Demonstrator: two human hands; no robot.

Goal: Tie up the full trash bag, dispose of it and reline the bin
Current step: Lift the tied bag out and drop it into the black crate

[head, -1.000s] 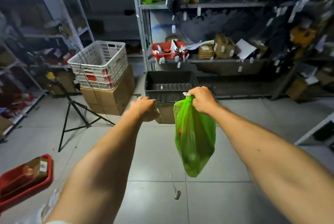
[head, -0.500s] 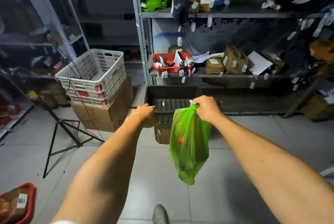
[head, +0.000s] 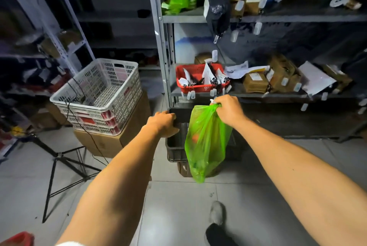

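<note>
- Head view, centre of the frame: our right hand [head: 228, 111] is fisted tight round the gathered neck of the translucent green plastic trash bag [head: 206, 142], so the bag hangs free and closed, clear of the grey tiled floor [head: 258, 196].
- Behind the bag, at the foot of the grey metal shelving unit [head: 198, 19], sits the dark rectangular plastic bin [head: 175, 146]; we judge the bag is headed into it.
- Our left hand [head: 163, 123] lies at the bin's left rim with fingers curled; it looks to be touching the rim, probably to steady it, but we cannot tell if it truly grips.
- Left of centre: a white perforated plastic crate [head: 99, 94] rests on a brown cardboard box [head: 111, 142].
</note>
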